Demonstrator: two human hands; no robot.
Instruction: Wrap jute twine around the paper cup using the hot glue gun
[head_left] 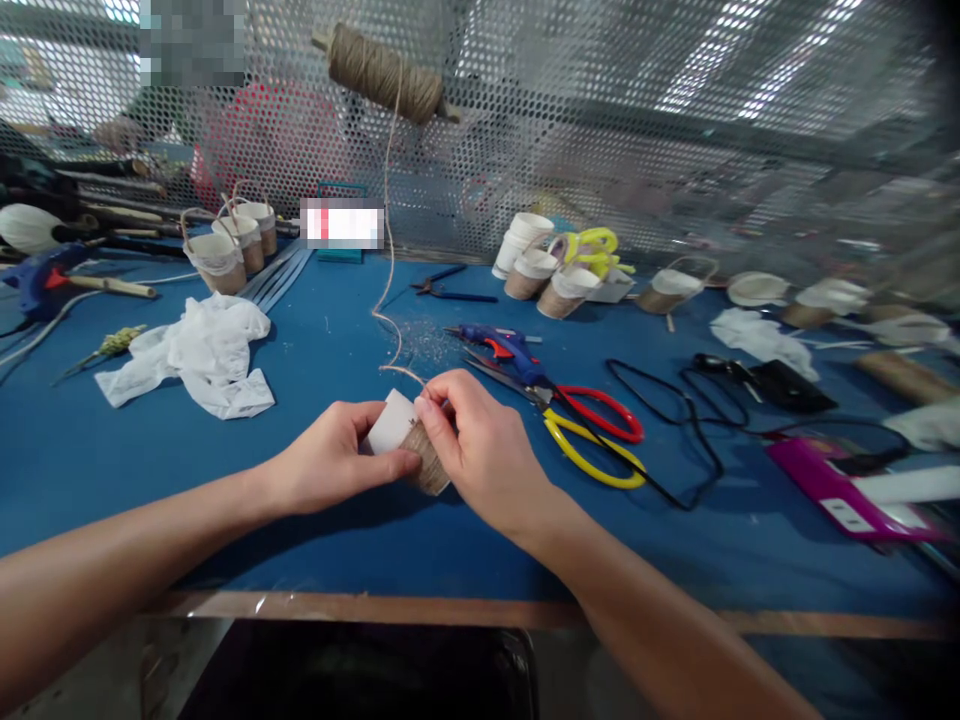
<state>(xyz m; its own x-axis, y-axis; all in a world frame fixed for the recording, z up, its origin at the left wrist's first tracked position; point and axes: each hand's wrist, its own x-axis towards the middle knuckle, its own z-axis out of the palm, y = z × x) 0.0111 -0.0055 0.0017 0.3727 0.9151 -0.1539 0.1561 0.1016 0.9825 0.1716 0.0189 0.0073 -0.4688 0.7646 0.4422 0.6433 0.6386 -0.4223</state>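
A small white paper cup (391, 424) lies tilted on its side between my hands, its lower part wrapped in brown twine (430, 472). My left hand (337, 458) grips it from the left, thumb across the wrapped part. On the right, my right hand (484, 445) pinches the twine strand (405, 372) against the cup. That strand runs up to a large twine spool (384, 75) hung on the mesh. Just beyond my right hand are a blue glue gun (506, 350) and scissors (596, 462) with red and yellow handles.
Blue-handled pliers (454, 292) lie farther back. White cloth (196, 350) and another glue gun (46, 280) are on the left. Twine-wrapped cups (217, 262) stand along the back; a purple power strip (825, 487) and black cord (697, 430) lie right. Behind the perforated mesh is a person.
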